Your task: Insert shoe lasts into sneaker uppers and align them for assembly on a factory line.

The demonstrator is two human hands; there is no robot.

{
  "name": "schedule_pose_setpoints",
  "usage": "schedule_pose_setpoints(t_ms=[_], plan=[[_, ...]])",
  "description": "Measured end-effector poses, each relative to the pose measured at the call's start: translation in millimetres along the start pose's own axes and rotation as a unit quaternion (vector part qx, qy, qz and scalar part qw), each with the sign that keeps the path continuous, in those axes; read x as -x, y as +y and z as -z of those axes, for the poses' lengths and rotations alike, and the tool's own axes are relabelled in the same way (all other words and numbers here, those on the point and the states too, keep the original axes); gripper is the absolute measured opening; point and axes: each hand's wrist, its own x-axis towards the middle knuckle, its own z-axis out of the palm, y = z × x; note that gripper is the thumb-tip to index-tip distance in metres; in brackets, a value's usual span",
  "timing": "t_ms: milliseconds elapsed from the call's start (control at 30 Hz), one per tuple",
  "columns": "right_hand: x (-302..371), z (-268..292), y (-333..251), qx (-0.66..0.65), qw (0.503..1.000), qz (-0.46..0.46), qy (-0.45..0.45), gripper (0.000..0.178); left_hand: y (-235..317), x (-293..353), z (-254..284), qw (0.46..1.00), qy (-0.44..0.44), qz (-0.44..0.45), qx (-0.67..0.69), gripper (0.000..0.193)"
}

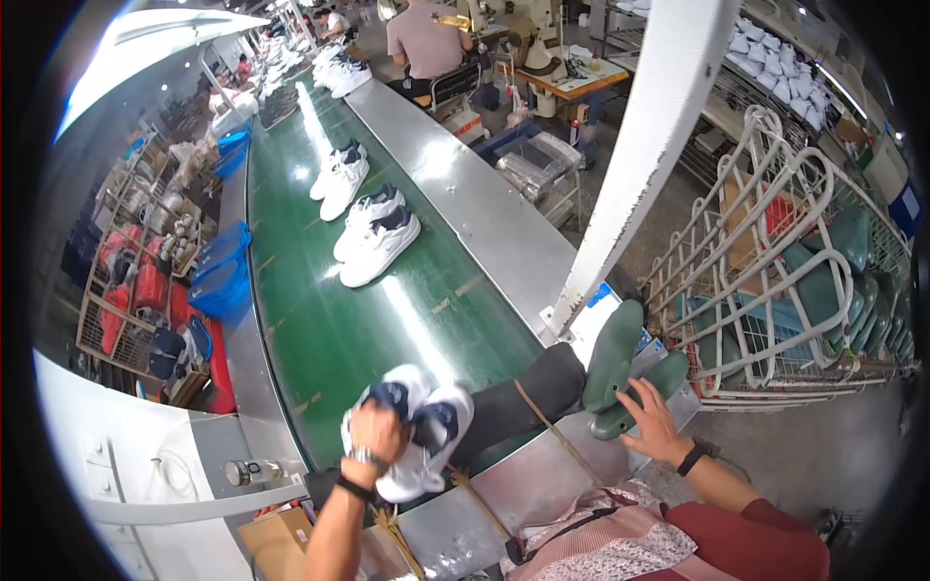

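At the near end of the green conveyor belt, a pair of white sneakers [441, 441] with dark blue linings sits side by side, slightly blurred. My left hand [376, 434] is closed on the heel collar of the left sneaker. To the right, green shoe lasts [614, 353] lie on the metal ledge beside the belt's end. My right hand [655, 422] rests at their near ends with fingers spread, its fingertips touching or just beside a last. Whether it bears any weight I cannot tell.
Farther up the green belt [320, 320] stand more white sneakers [378, 242]. A white post [630, 165] rises at the right edge. A wire rack [765, 281] holding green lasts stands right; blue bins [221, 271] line the left. A person [426, 44] sits beyond.
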Motion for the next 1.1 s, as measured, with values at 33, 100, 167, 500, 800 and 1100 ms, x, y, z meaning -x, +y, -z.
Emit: schedule_pose_setpoints(t_ms=[33,100,167,500,800,1100], plan=[[-2,5,6,0.0,1.0,-0.001,-0.009,0.083,0,-28,2,1.0,0.007,0.004,-0.029,0.036],[-10,13,16,0.049,0.994,0.042,-0.093,0.084,3,-84,17,0.997,0.007,-0.023,-0.071,0.034],[-21,20,16,0.081,0.988,0.054,-0.118,0.083,-6,-126,7,0.995,0.011,0.011,-0.102,0.031],[-88,39,26,0.18,0.91,0.257,-0.272,0.033,135,-50,-119,0.95,0.122,-0.004,0.288,0.045],[-94,45,24,0.259,0.867,0.388,-0.175,0.033,205,157,-222,0.871,-0.095,0.21,0.435,0.042],[-117,64,68,0.151,0.927,0.298,-0.171,0.039,201,219,-247,0.833,-0.059,0.351,0.423,0.039]])
